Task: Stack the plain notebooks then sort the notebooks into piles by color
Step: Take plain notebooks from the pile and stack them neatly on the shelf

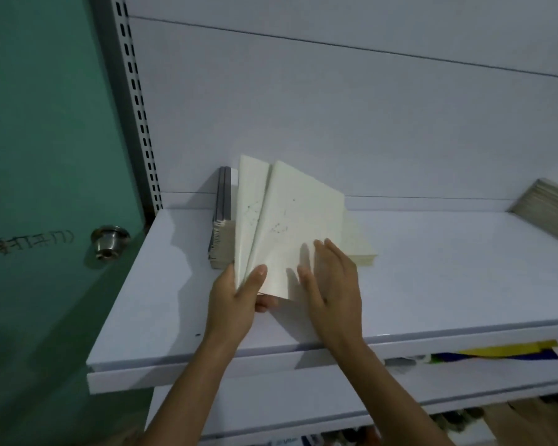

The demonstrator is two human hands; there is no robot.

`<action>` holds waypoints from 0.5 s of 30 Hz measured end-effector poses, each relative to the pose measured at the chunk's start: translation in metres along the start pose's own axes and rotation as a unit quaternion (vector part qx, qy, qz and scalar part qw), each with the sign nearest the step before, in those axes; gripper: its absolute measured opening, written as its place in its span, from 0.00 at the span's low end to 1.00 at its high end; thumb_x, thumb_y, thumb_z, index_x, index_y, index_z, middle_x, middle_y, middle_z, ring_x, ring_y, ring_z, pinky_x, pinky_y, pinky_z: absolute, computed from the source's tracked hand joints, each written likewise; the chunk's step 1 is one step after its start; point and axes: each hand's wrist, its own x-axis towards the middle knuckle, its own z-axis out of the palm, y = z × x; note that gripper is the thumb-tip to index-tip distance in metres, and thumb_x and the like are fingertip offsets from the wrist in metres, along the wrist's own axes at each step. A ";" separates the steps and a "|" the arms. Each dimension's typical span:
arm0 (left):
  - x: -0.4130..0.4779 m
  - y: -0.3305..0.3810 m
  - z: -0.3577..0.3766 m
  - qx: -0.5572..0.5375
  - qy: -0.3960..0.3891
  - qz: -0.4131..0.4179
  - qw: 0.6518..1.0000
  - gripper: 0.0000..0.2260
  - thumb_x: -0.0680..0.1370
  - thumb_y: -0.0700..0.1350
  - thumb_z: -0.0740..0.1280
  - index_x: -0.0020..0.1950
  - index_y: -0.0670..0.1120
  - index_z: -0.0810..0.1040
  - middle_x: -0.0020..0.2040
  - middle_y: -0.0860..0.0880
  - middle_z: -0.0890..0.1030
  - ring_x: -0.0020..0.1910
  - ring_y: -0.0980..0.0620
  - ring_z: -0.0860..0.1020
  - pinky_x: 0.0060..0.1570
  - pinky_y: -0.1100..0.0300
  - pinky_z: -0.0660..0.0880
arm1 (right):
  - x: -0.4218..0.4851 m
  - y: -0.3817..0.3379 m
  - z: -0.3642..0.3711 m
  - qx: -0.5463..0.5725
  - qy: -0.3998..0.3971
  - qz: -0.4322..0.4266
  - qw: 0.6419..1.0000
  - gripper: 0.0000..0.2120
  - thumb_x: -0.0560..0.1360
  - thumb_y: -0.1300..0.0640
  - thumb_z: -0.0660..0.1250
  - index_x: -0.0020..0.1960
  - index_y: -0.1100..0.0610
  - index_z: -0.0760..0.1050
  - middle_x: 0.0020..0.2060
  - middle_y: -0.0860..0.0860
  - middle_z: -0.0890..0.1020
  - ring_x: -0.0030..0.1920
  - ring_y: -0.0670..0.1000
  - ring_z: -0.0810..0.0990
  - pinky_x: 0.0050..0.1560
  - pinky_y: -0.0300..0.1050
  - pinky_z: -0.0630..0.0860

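1. Two cream notebooks (298,220) stand tilted on their near edges towards the left part of the shelf (432,268). They are fanned apart at the top, and faint speckled marks show on their covers.
2. The left hand (236,304) grips them at the near bottom corner. Its thumb lies across the front cover and its fingers curl round behind.
3. The right hand (332,284) lies flat on the cover of the right-hand notebook. Its fingers are straight and spread and clasp nothing.
4. Just beyond and to the right of the held pair, a flat cream pile (364,251) of the same kind of notebook lies on the shelf, partly hidden by them.
5. Just to the left, grey notebooks (223,201) stand upright in a row with their near edges facing the camera. They touch or nearly touch the held pair; which one cannot be told.
6. At the far right edge of the shelf, well apart from the hands, a leaning stack (548,204) of thin books is cut off by the frame.
7. Behind the shelf rises a pale back panel (335,107). A slotted upright (136,91) runs along its left side.
8. Left of the upright is a green door (45,123) with a metal knob (108,241) and some writing on it.
9. Below the near edge, a lower shelf (303,400) holds yellow and blue items (512,352), too blurred to identify.
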 end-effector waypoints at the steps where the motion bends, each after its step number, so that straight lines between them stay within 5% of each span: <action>1: -0.007 0.004 0.003 -0.001 0.007 0.006 1.000 0.06 0.78 0.46 0.65 0.54 0.48 0.75 0.40 0.45 0.82 0.30 0.48 0.81 0.30 0.62 0.77 | 0.000 -0.003 -0.008 0.051 0.018 0.091 0.994 0.24 0.77 0.44 0.62 0.71 0.49 0.65 0.70 0.46 0.69 0.69 0.46 0.66 0.65 0.42 0.65; 4: -0.030 0.014 0.029 -0.014 0.006 0.024 1.000 0.08 0.77 0.46 0.65 0.55 0.48 0.74 0.40 0.45 0.82 0.31 0.49 0.81 0.30 0.63 0.76 | 0.004 0.000 -0.044 0.229 0.039 0.279 0.932 0.23 0.76 0.47 0.66 0.69 0.49 0.67 0.59 0.43 0.76 0.61 0.47 0.74 0.56 0.38 0.71; 6: -0.046 0.022 0.057 -0.051 -0.025 0.037 0.998 0.07 0.77 0.46 0.65 0.54 0.49 0.74 0.39 0.47 0.82 0.30 0.49 0.81 0.30 0.62 0.76 | 0.005 0.016 -0.077 0.343 0.024 0.321 0.882 0.15 0.76 0.49 0.66 0.60 0.54 0.75 0.50 0.47 0.82 0.54 0.50 0.79 0.50 0.43 0.78; 9: -0.066 0.028 0.103 -0.078 -0.092 0.043 0.992 0.07 0.76 0.45 0.66 0.54 0.49 0.75 0.38 0.48 0.82 0.29 0.48 0.79 0.30 0.61 0.76 | 0.000 0.042 -0.134 0.485 -0.014 0.331 0.809 0.17 0.74 0.50 0.66 0.60 0.57 0.76 0.53 0.54 0.83 0.55 0.56 0.81 0.50 0.50 0.80; 15: -0.109 0.014 0.196 -0.025 -0.177 0.047 0.983 0.10 0.75 0.47 0.66 0.55 0.52 0.74 0.40 0.49 0.83 0.30 0.50 0.80 0.33 0.59 0.78 | -0.037 0.095 -0.242 0.406 0.063 0.292 0.864 0.19 0.67 0.46 0.71 0.57 0.50 0.78 0.48 0.49 0.85 0.52 0.61 0.81 0.53 0.62 0.77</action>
